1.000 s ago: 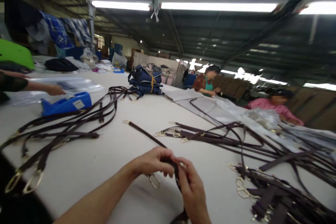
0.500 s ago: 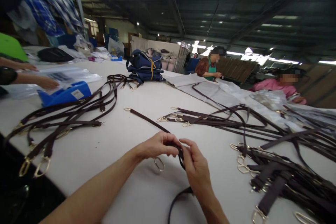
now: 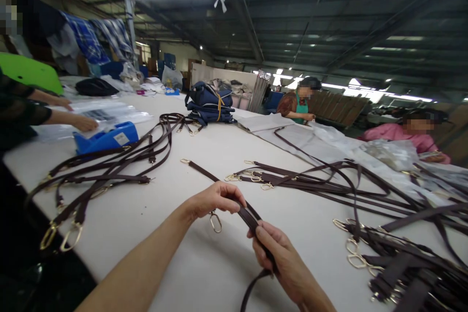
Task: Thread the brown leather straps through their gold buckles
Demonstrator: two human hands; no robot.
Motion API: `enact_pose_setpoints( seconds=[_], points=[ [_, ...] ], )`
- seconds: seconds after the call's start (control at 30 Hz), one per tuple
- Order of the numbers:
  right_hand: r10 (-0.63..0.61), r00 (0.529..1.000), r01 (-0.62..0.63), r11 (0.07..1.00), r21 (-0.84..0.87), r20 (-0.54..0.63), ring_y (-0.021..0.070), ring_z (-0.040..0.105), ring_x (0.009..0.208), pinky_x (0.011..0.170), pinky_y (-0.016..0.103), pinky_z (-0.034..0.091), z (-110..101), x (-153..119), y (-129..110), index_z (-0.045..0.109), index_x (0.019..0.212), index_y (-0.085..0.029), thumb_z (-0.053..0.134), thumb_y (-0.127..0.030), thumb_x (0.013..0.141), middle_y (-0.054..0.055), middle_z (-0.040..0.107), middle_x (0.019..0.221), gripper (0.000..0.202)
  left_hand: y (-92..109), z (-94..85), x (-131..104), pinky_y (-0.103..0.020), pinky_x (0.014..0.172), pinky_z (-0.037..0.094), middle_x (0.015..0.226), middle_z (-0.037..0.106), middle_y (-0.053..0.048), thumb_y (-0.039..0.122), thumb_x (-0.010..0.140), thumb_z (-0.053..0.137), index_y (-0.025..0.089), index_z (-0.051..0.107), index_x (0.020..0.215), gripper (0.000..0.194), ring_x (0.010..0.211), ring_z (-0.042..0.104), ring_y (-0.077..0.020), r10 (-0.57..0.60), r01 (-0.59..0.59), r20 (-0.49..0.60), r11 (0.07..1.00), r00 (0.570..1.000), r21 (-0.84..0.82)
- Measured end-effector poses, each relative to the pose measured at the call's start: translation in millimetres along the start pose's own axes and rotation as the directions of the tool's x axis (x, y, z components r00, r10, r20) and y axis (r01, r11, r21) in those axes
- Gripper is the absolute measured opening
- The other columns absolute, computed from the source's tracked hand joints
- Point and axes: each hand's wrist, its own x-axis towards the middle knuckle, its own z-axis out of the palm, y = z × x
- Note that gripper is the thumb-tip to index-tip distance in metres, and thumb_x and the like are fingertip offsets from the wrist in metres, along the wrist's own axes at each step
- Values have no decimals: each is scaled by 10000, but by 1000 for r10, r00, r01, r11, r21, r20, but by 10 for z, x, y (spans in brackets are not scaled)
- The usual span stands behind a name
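Over the white desk (image 3: pixel 153 214), the left hand (image 3: pixel 212 201) pinches a dark brown strap (image 3: pixel 248 215) beside its gold clasp (image 3: pixel 215 222) (hanging free), while the right hand (image 3: pixel 283 261) has its fingers (image 3: pixel 265 241) closed around the same strap lower down; more straps (image 3: pixel 329 185) lie nearby

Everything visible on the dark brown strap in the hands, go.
The dark brown strap is narrow and flat, leather-like, with a gold-coloured metal clasp hanging below the left hand. The left hand pinches it near that clasp; the right hand grips it further along, a short taut stretch between them. Past the left hand it runs away over the white table to a second gold clasp. Its tail curves off the bottom edge.
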Motion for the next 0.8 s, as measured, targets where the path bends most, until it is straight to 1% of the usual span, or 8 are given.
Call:
enact_pose_setpoints(
  seconds=[0.1, 0.17, 0.27, 0.33, 0.47, 0.6, 0.7, 0.8],
  points=[
    [-11, 996, -3, 989, -148, -90, 54, 169, 416, 431, 248, 83, -78, 6, -51, 600, 755, -156, 592, -529, 840, -110, 322, 432, 382, -10, -2, -2, -216, 593, 324, 668, 594, 11, 223, 626, 680, 150, 712, 872, 258, 629, 463, -101, -15, 14, 33, 999, 999, 38],
    [-8, 987, -29, 973, -227, -160, 62, 147, 413, 430, 252, 91, -101, 22, -55, 594, 715, -166, 584, -527, 815, -118, 282, 408, 374, -4, 28, -2, -215, 582, 326, 647, 581, 14, 261, 672, 654, 159, 718, 882, 242, 626, 467, -106, -36, 27, 79, 993, 996, 113],
    [-74, 968, -24, 925, -380, -240, 69, 186, 404, 425, 250, 133, -55, 41, -41, 600, 652, -169, 580, -551, 769, -109, 275, 401, 400, 26, 143, -4, -212, 513, 285, 570, 534, 18, 305, 725, 595, 159, 709, 740, 186, 566, 426, -98, -79, 37, 135, 955, 988, 294],
    [-137, 960, 11, 888, -459, -243, 73, 241, 413, 423, 247, 163, 11, 42, -45, 602, 617, -169, 573, -545, 769, -90, 312, 425, 407, 46, 231, -8, -210, 475, 257, 535, 510, 22, 311, 722, 585, 158, 672, 639, 195, 528, 405, -92, -108, 52, 147, 939, 983, 340],
    [-175, 967, 64, 869, -490, -184, 75, 294, 439, 429, 230, 210, 99, 21, -112, 573, 621, -176, 542, -458, 799, -78, 360, 460, 334, 35, 272, -1, -204, 471, 257, 519, 500, 36, 280, 683, 580, 165, 620, 583, 158, 505, 398, -88, -144, 90, 162, 949, 976, 301],
    [12, 998, -36, 922, -386, -64, 77, 378, 409, 421, 206, 258, 14, -32, -206, 541, 750, -189, 552, -396, 732, -73, 480, 469, 208, -6, 151, 24, -211, 473, 242, 483, 468, 39, 260, 643, 564, 163, 587, 552, 135, 491, 372, -93, -117, 74, 122, 948, 986, 308],
    [27, 999, -18, 965, -263, 31, 76, 454, 449, 478, 193, 313, -85, -70, -235, 573, 832, -159, 603, -408, 682, -37, 571, 532, 293, 10, 20, 10, -218, 490, 244, 484, 451, 37, 346, 655, 596, 159, 575, 550, 215, 506, 367, -98, -42, 27, 44, 955, 998, 296],
    [36, 991, -20, 992, -128, 128, 73, 494, 471, 483, 185, 314, -53, -71, -205, 595, 911, -154, 692, -484, 635, -9, 636, 623, 440, 39, -131, -19, -223, 521, 258, 509, 475, 33, 429, 681, 635, 161, 583, 565, 297, 532, 379, -104, 35, -26, -28, 959, 999, 281]
  ],
)
